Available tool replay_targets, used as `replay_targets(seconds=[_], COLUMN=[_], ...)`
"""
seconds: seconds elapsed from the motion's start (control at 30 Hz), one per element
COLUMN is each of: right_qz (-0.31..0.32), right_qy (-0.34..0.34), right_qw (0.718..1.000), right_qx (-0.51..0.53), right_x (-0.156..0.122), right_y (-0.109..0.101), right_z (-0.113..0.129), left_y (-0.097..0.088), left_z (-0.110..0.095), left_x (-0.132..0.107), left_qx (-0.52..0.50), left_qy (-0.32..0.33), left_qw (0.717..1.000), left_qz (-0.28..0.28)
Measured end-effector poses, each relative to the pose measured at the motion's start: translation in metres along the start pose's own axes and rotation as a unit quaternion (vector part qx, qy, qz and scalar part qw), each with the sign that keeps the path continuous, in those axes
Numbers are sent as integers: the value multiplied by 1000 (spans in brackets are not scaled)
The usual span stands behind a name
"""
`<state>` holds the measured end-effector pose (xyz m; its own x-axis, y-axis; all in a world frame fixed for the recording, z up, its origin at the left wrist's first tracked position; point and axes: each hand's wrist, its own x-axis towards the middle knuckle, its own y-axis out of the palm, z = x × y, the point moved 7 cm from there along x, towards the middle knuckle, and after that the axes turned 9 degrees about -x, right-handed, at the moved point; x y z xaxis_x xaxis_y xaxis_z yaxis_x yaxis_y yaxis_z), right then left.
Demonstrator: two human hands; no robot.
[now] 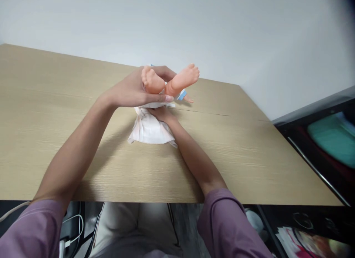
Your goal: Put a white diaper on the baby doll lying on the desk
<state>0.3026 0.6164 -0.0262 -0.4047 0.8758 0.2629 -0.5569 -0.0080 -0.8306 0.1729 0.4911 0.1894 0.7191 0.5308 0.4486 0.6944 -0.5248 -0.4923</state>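
A baby doll [183,80] lies on its back on the table, its bare feet raised toward me. My left hand [138,89] is closed around its legs, the thumb lying across in front below the feet. Under the doll's lifted bottom is a white diaper [151,130], spread toward me and crumpled near its middle. My right hand [162,113] reaches beneath the legs and grips the diaper there; its fingertips are partly hidden. One small doll arm with a blue-trimmed cuff [182,94] shows to the right. The doll's head and trunk are hidden behind my left hand.
The wooden table [69,76] meets a white wall [138,24] at the back. A dark-framed case [313,139] with a teal item stands along the right edge. Below the front edge are a white cable [80,221] and papers [291,239] on a dark shelf.
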Motion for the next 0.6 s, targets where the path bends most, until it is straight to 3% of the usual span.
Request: replay_targets(seconds=[0.1,0.23,0.37,0.47,0.6], right_qz=[-21,-64,-202,-261,-241], right_qy=[14,17,72,20,-76], right_qw=[1000,998,976,964,965], right_qx=[5,6,20,46,64], right_x=[-17,-64,-119,-138,-133], right_y=[-9,-35,-74,-91,-100], right_z=[-5,-3,8,39,77], left_y=[3,10,22,31,36], left_z=[0,12,25,30,28], left_x=[-2,-9,-19,-25,-32], left_qx=[7,-1,-9,-1,14], left_qy=[20,-2,-22,-29,-16], left_qw=[1000,1000,1000,999,999], left_qz=[1,-9,-13,-21,-39])
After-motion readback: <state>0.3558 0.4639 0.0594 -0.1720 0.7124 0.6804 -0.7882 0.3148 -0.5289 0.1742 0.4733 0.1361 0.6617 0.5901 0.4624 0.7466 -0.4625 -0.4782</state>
